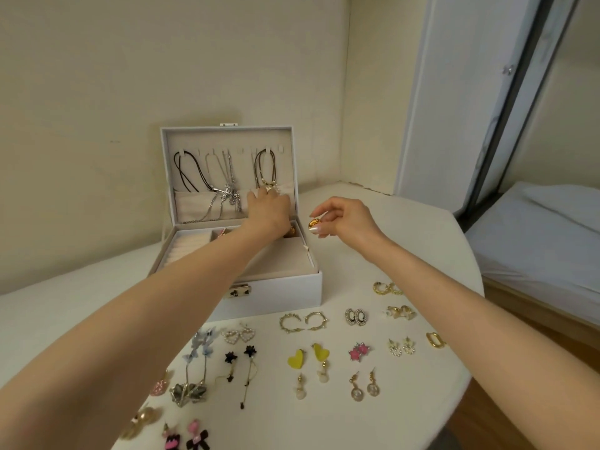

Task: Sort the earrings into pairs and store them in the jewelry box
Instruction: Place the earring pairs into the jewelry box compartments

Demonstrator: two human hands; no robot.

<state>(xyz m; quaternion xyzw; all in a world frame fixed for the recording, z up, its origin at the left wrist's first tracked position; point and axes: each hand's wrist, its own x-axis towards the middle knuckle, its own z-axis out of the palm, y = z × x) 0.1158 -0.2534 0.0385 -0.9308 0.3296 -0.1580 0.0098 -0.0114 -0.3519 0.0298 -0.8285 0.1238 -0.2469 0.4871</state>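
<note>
Gold shows at the fingertips of my right hand: I am pinching a chunky gold earring between thumb and fingers, in the air just to the right of the white jewelry box. The box stands open on the white tabletop, its lid upright at the back with cord and chain necklaces hanging inside it.

My left hand reaches over the box to its rear right corner, back of the hand up, fingers pointing at the foot of the lid. I cannot tell whether it holds anything. Just beneath it, in the rear right compartment, a second gold earring peeks out.

In front of the box the other earrings lie in pairs on the tabletop:
- thorny gold hoops
- oval cameo studs
- twisted gold hoops
- pearl hearts
- yellow hearts
- pink stars
- black flower drops
- long blue butterfly drops

To the right, past the tabletop, is a bed with white sheets.
</note>
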